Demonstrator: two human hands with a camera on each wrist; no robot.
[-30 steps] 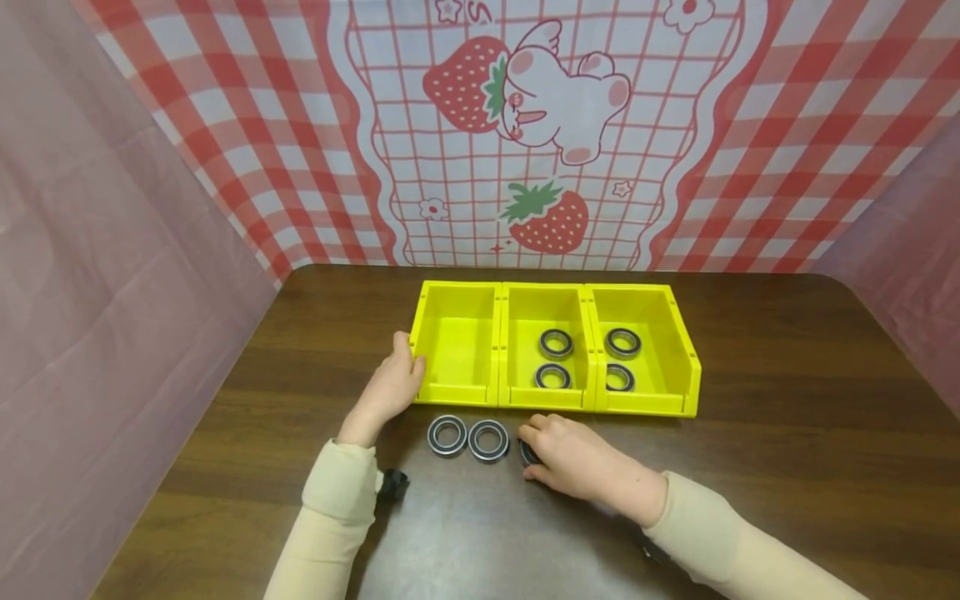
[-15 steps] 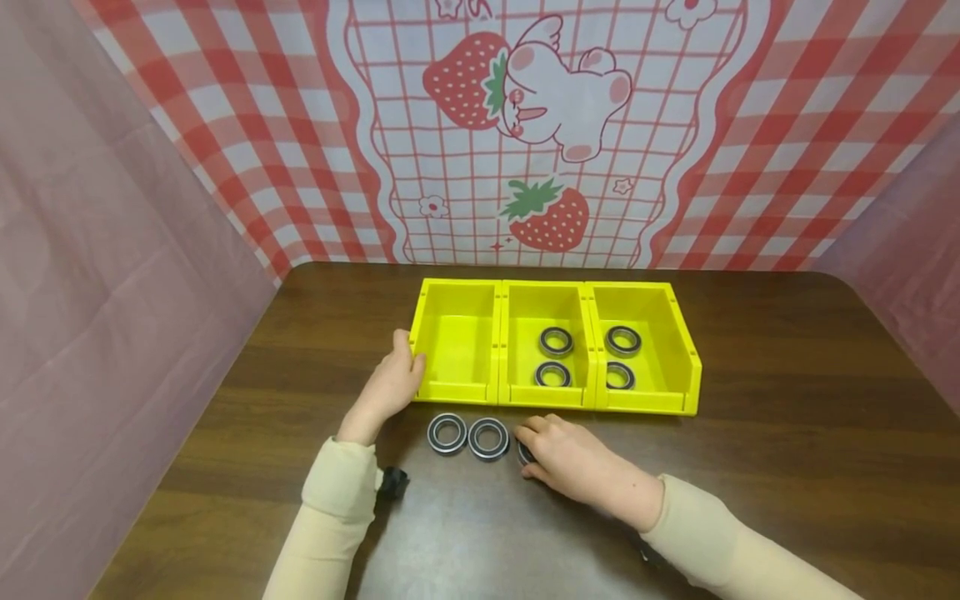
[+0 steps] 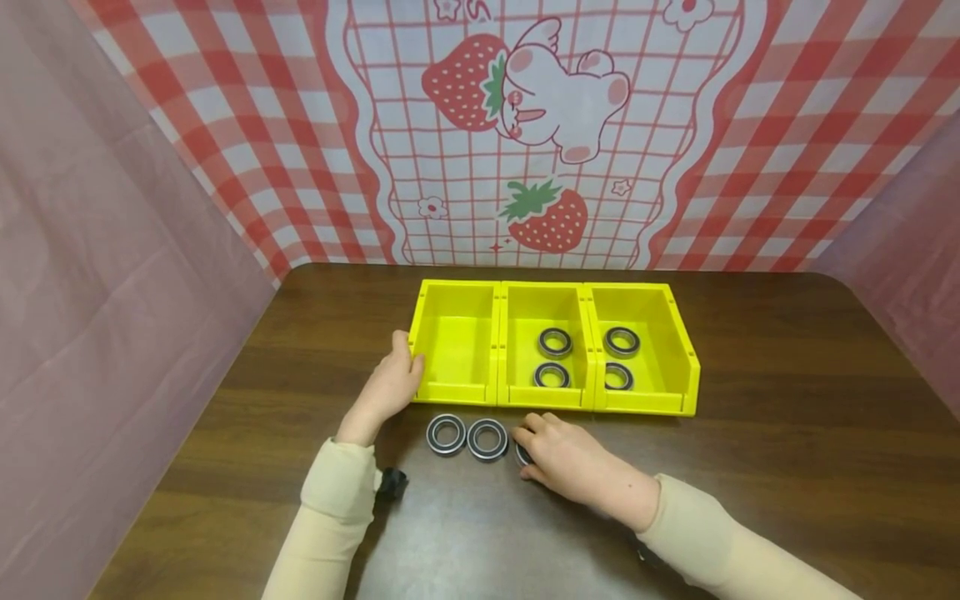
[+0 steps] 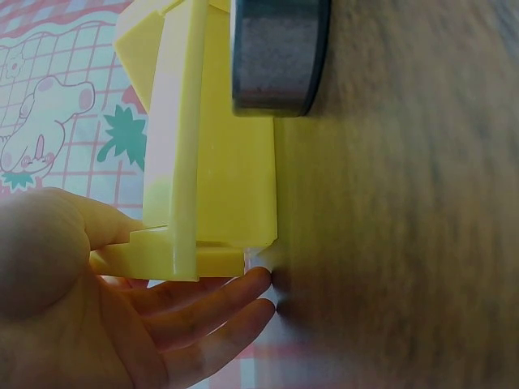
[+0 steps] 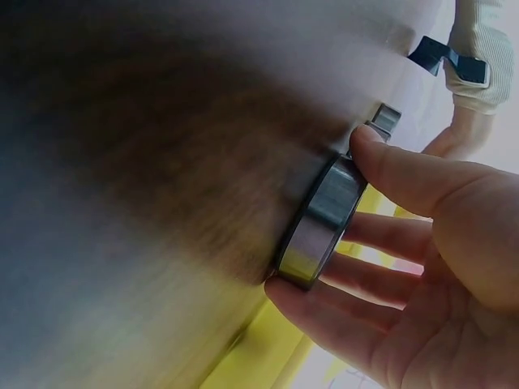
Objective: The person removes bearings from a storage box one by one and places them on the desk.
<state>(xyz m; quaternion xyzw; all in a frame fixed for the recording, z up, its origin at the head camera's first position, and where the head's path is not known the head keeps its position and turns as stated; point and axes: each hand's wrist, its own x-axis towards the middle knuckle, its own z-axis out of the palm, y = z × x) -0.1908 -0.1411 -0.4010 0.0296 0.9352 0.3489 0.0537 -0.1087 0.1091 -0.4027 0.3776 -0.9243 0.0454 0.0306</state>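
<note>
My left hand (image 3: 384, 385) grips the left side wall of the leftmost yellow bin (image 3: 457, 394), thumb over its rim and fingers along the outside. In the left wrist view, the fingertips reach down close to the tabletop beside the bin (image 4: 235, 178). In front of the bins my right hand (image 3: 573, 457) holds a ball bearing between thumb and fingers. The right wrist view shows that bearing (image 5: 320, 219) lying by the tabletop; from the head, the hand hides most of it. Two more bearings, one at left (image 3: 446, 435) and one nearer the right hand (image 3: 487, 440), lie flat in the same row.
Three yellow bins stand joined side by side. Two bearings lie in the middle bin (image 3: 546, 398) and two in the right bin (image 3: 645, 403); the left one shows a bare floor. Behind the wooden table (image 3: 787, 400) hangs a red checked strawberry cloth (image 3: 555, 217).
My right hand has slid slightly left with its bearing, nearer the two loose ones. The left hand has stayed on the bin.
</note>
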